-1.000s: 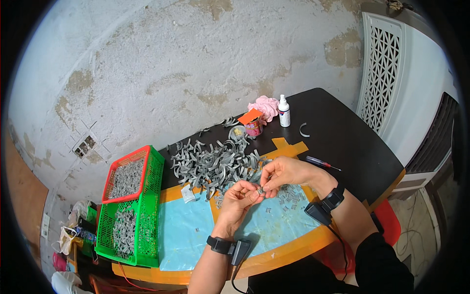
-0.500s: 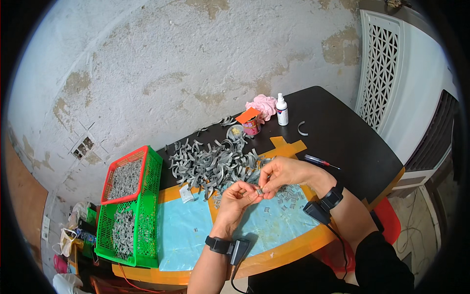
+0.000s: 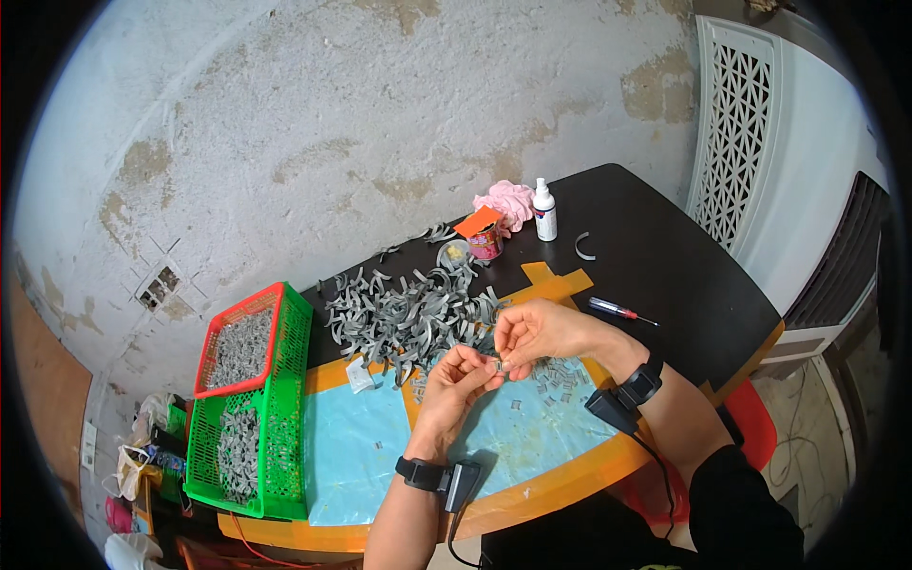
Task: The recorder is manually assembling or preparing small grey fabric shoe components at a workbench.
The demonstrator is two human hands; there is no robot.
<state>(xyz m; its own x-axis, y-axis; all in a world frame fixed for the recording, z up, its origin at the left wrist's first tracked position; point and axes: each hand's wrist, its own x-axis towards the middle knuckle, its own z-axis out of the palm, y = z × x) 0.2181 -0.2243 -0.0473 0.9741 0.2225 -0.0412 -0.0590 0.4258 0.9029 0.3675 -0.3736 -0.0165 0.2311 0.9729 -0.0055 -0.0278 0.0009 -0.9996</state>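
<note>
My left hand [image 3: 451, 391] and my right hand [image 3: 543, 338] meet over the blue sheet [image 3: 356, 456], fingertips pinched together. Between them is a small grey piece [image 3: 498, 365], mostly covered by the fingers; its exact kind is too small to make out. Just beyond the hands spreads a heap of curved grey strips [image 3: 408, 318]. Small flat grey pieces [image 3: 560, 378] lie scattered on the sheet beside and under my right hand.
At left, a green basket [image 3: 293, 418] holds grey parts, with a red basket [image 3: 275, 337] of smaller ones on it. Toward the back stand a tin [image 3: 485, 245], a white spray bottle [image 3: 544, 214] and a pink cloth [image 3: 508, 201]. A screwdriver [image 3: 617, 309] lies right of my hands.
The fingers of both hands have shifted slightly around the small grey piece, and it is turned a little. The rest of the table looks the same.
</note>
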